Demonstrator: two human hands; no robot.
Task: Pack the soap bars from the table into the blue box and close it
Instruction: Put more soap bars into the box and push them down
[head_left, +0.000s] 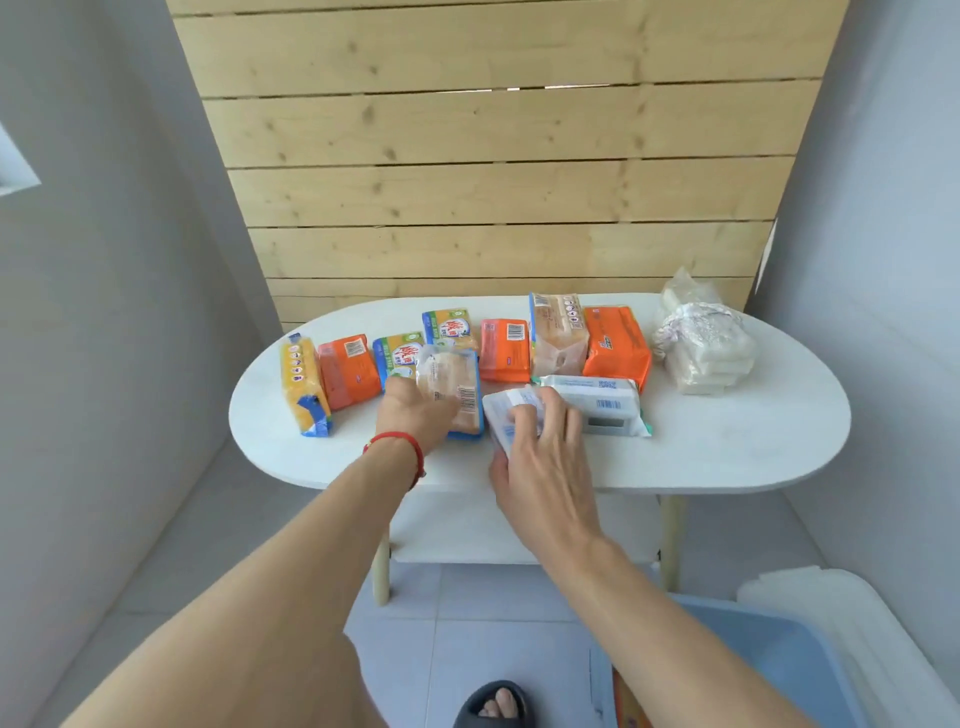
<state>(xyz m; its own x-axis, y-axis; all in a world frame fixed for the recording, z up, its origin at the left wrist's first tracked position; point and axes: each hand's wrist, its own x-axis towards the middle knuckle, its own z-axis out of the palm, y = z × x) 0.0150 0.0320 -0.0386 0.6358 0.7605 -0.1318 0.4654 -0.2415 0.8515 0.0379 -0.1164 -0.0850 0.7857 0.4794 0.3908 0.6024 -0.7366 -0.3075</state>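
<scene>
- The left hand (415, 410), a red string round its wrist, has its fingers curled round the near end of a clear-wrapped tan soap pack (453, 387) with blue edging; that pack's long axis runs away from the person, its barcode facing up.
- The right hand (540, 457) rests on a white soap pack (506, 415) near the front of the surface (727, 447), fingers bent over its top and thumb against its near edge; the pack lies flat, angled slightly leftward.
- Just beside it lies a second white pack (597, 402), long axis left to right, with a blue barcode on its upper face.
- Three orange packs: one on the left (347, 371), one in the middle (504, 349) with a barcode label at its top, one larger on the right (618, 343).
- Two packs with a blue, green and yellow front and large red Chinese characters (399, 358) (449, 328); I cannot read the writing.
- One yellow pack (304, 384) at the far left stands on edge, long axis pointing toward the person, with a row of small icons along it.
- One taller tan pack (558, 332) stands upright at the back, barcode at the top.
- A bundle of whitish bars in clear plastic (701, 343) sits at the right end.
- The blue box (769, 660) is on the floor at lower right, open, its pale lid (852, 623) beside it.
</scene>
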